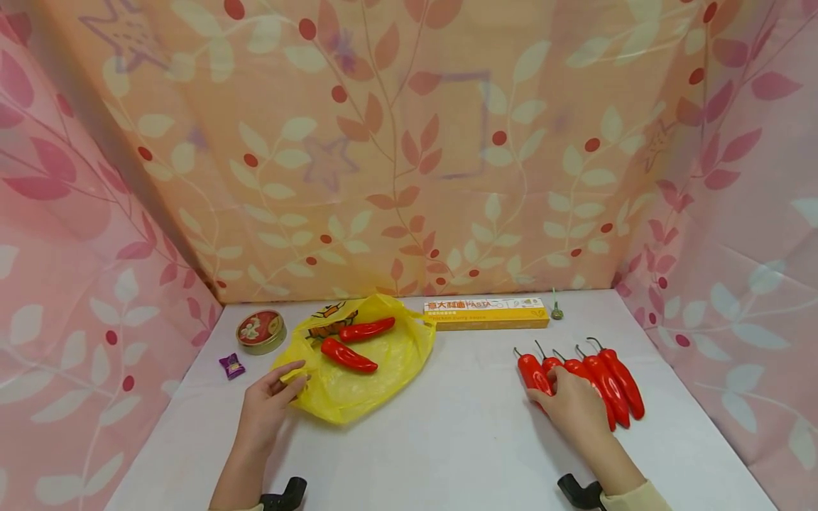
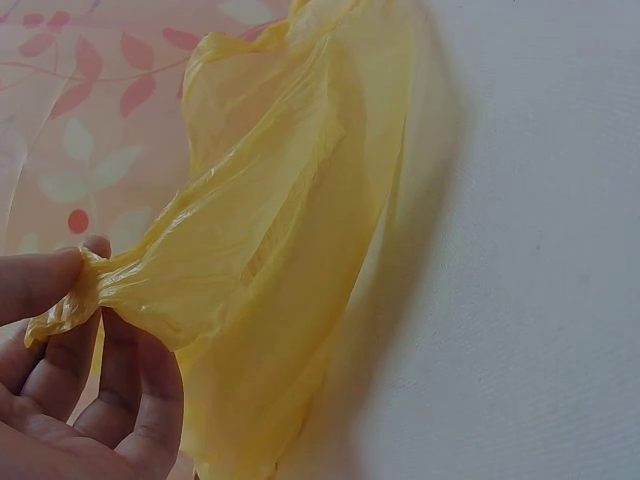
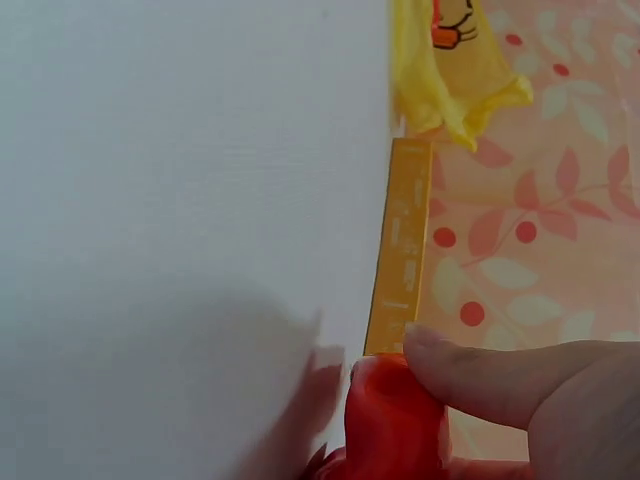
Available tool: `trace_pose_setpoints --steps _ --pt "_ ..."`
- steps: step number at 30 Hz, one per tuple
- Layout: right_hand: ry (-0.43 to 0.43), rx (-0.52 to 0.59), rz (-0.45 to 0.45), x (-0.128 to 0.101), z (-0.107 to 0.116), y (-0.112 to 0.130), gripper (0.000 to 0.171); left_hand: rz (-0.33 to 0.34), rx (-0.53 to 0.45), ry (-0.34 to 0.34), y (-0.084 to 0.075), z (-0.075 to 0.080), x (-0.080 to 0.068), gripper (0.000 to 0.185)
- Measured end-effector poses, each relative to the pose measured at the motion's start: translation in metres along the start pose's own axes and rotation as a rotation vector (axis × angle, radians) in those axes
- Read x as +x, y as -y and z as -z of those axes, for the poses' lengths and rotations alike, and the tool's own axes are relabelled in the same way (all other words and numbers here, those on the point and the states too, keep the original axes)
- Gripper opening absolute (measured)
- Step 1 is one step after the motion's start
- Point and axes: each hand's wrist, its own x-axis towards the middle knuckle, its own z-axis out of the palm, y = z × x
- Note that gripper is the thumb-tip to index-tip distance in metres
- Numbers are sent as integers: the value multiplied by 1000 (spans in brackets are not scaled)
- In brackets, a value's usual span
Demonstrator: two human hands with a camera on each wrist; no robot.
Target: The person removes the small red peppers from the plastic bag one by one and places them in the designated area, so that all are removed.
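My left hand (image 1: 295, 375) pinches a handle of the yellow plastic bag (image 1: 383, 369) between thumb and fingers; the left wrist view shows the twisted handle (image 2: 95, 285) in that pinch and the bag (image 2: 290, 220) lifted open. Two red chili peppers (image 1: 366, 329) (image 1: 348, 355) lie on the bag. At the right, several red peppers (image 1: 607, 383) lie in a row on the white table (image 1: 460, 440). My right hand (image 1: 548, 387) closes on the leftmost pepper (image 1: 530, 369). In the right wrist view my thumb (image 3: 470, 375) presses on that pepper (image 3: 395, 425).
A yellow pasta box (image 1: 486, 313) (image 3: 400, 260) lies at the back of the table, with a small green object (image 1: 557, 311) at its right end. A round tin (image 1: 260, 330) and a purple wrapped candy (image 1: 232, 365) sit at the back left. Patterned cloth walls enclose three sides.
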Motion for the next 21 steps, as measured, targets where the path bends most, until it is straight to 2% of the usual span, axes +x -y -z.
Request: trace_pose_setpoints --steps 4,8,16,21 --pt "-8 -85 -18 -4 0 -4 61 2 -2 -4 0 0 -1 44" --pt "-44 -131 1 -7 -1 -6 64 1 -5 2 -1 0 0 44" --pt "-57 -155 51 -10 -5 -7 76 11 -1 -6 -3 0 -2 44" --pt "-48 -156 48 -11 -3 -6 79 13 -3 -4 -4 0 -3 44"
